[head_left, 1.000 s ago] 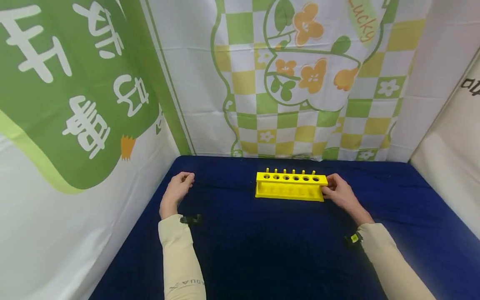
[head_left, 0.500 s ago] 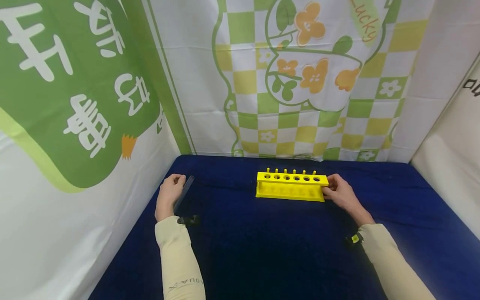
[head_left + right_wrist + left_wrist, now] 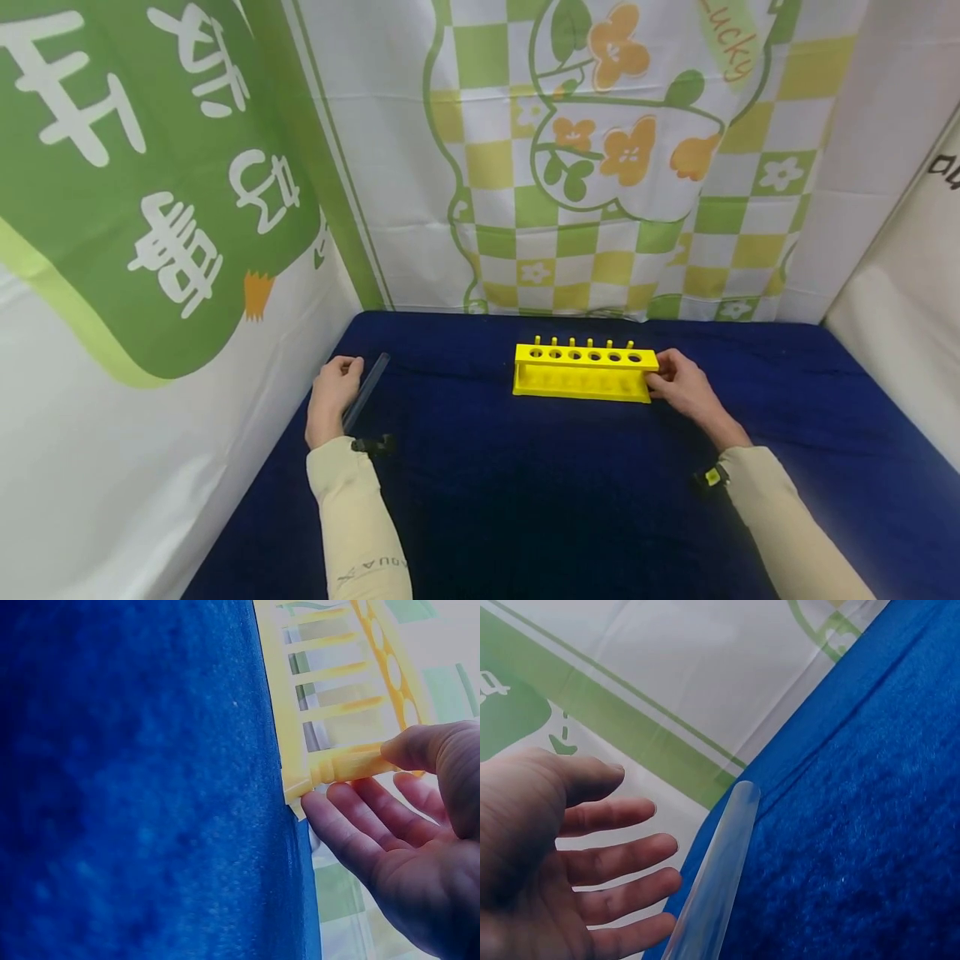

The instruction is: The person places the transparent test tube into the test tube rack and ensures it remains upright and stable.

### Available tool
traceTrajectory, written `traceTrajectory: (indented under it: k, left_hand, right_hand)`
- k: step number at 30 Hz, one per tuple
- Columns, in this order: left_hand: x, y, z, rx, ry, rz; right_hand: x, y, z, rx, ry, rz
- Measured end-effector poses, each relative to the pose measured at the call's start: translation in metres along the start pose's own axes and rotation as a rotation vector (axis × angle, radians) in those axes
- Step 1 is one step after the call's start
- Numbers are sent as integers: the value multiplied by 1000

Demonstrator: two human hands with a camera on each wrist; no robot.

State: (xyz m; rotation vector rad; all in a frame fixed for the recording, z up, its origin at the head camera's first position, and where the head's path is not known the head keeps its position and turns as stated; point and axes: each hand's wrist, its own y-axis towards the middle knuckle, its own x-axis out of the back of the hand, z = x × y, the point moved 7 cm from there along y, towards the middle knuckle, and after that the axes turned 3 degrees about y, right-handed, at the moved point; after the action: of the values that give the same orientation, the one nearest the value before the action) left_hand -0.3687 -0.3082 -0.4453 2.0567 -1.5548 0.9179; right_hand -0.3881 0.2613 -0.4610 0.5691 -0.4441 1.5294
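Note:
A clear test tube [image 3: 366, 392] lies on the blue cloth at the left, slanting away from me. Just left of it is my left hand [image 3: 335, 390]. In the left wrist view the fingers [image 3: 622, 859] are spread and nearly straight, with the tube [image 3: 718, 877] beside their tips. Toward the back right stands a yellow test tube rack [image 3: 581, 383] with a row of round holes and short pegs behind them. My right hand [image 3: 681, 386] holds its right end. In the right wrist view the thumb and fingers [image 3: 352, 836] pinch the rack's end post [image 3: 352, 763].
Dark blue cloth [image 3: 517, 483] covers the table. A white and green printed curtain [image 3: 495, 167] hangs along its back edge. Another printed sheet [image 3: 135, 250] closes the left side, near my left hand. A pale sheet [image 3: 907, 275] hangs at the right.
My left hand has shifted left and a little toward me, and the test tube has come into sight beside it. The right hand keeps its grip on the rack, which stays in place.

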Motion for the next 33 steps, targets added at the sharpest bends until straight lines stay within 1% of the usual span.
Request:
traceTrajectory:
  k: [12, 19, 26, 33]
  left_hand:
    - [-2, -1, 15, 79, 9, 7]
    - [-6, 2, 15, 72, 67, 8]
    - [-13, 3, 19, 119, 109, 33]
    - [-12, 0, 17, 136, 107, 35]
  right_hand:
    - [1, -2, -1, 5, 8, 1]
    - [1, 0, 0, 10, -1, -1]
    - [2, -2, 2, 20, 0, 2]
    - [2, -2, 3, 9, -6, -4]
